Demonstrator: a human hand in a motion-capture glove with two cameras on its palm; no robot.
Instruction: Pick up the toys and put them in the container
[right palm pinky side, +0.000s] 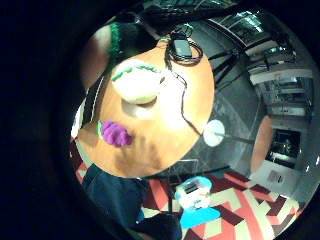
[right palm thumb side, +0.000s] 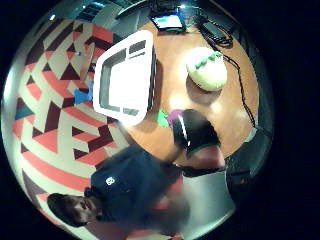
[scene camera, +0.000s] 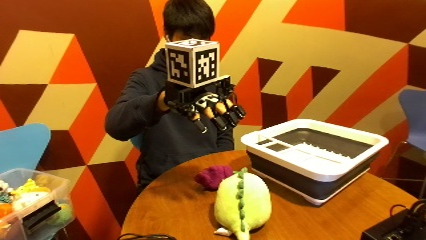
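Upper centre of the outside view, the gloved right hand (scene camera: 203, 107) hangs empty, fingers loosely spread, above the round wooden desk (scene camera: 173, 210) (plush green dinosaur (scene camera: 241, 200), fuzzy purple toy (scene camera: 213, 176), white-rimmed rectangular container (scene camera: 313, 152)).

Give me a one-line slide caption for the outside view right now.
Gloved right hand raised above the round table, holding nothing; purple toy and green plush dinosaur lie beside the empty white-rimmed container.

The green plush dinosaur (scene camera: 241, 202) hides the near part of the purple toy (scene camera: 213, 175). A clear box (scene camera: 30, 200) of toys is cut off at the left edge; a black device (scene camera: 399, 227) at the near right corner.
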